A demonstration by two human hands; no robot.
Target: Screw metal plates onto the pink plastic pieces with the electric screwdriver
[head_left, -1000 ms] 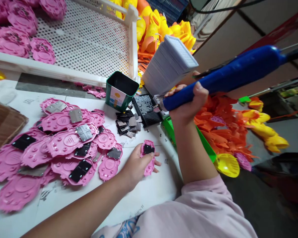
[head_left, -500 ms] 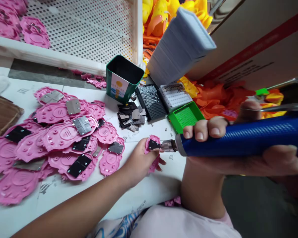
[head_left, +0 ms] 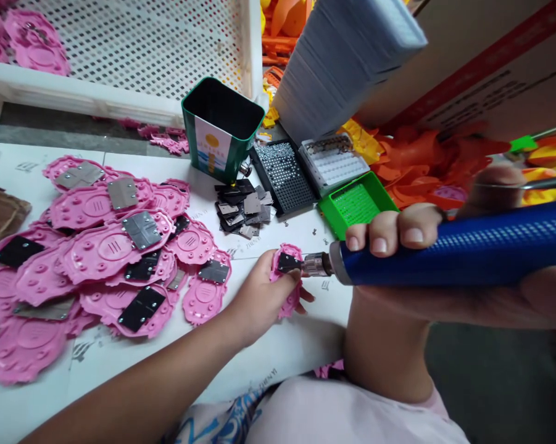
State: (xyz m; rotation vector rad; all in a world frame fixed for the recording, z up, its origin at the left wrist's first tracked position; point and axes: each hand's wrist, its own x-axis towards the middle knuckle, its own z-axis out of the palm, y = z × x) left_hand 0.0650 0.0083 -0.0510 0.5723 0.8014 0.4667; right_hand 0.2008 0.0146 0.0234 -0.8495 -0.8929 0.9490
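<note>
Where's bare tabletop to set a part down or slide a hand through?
Free: the white strip along the near table edge, below the left hand and pink part; and a patch around, between the pink pile and green tin. Crowded: the pile, metal plates, screw trays, and around the blue screwdriver.

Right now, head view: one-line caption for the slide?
Right hand holds a blue electric screwdriver tip-down on a small pink plastic piece steadied by the left hand.

Bare white table (head_left: 282, 351) is left along its near edge. The left side is blocked by heaped pink plastic plates (head_left: 97, 253); the far edge by a green tin (head_left: 219, 132), loose dark metal squares (head_left: 243, 209) and a white perforated crate (head_left: 134, 55).
</note>
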